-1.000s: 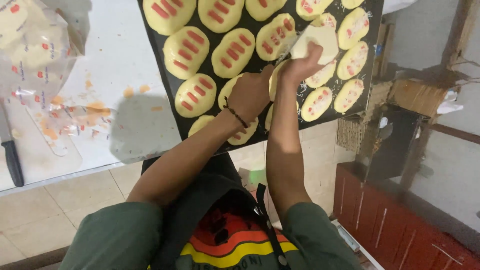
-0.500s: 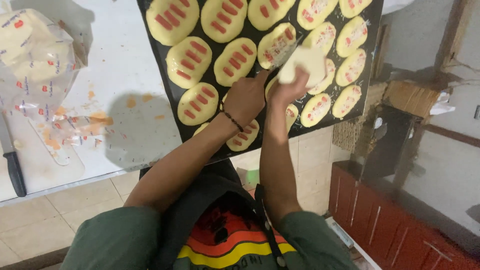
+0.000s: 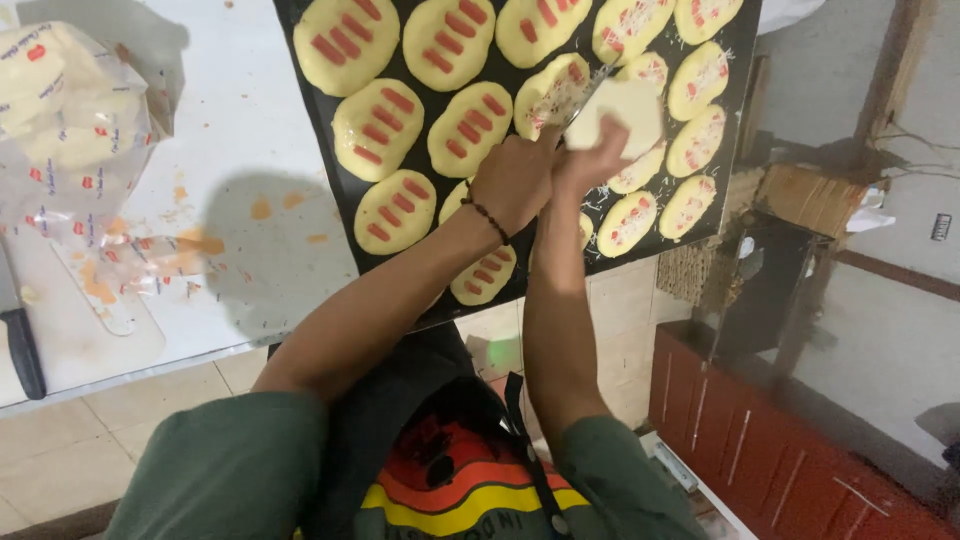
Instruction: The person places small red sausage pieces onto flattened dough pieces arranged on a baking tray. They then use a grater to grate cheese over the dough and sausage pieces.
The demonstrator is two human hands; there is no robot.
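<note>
Cheese block (image 3: 622,112) over the tray (image 3: 320,150)
Your right hand (image 3: 590,160) pinches it; left hand (image 3: 515,180) fisted on a grater (image 3: 572,98). Plastic bag (image 3: 75,110) at 9 o'clock.

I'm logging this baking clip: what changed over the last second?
Both hands slid slightly toward the tray's left. The right hand keeps gripping the pale cheese block; the left hand holds a grater against it. The topped dough pieces and plastic bag stayed put.
</note>
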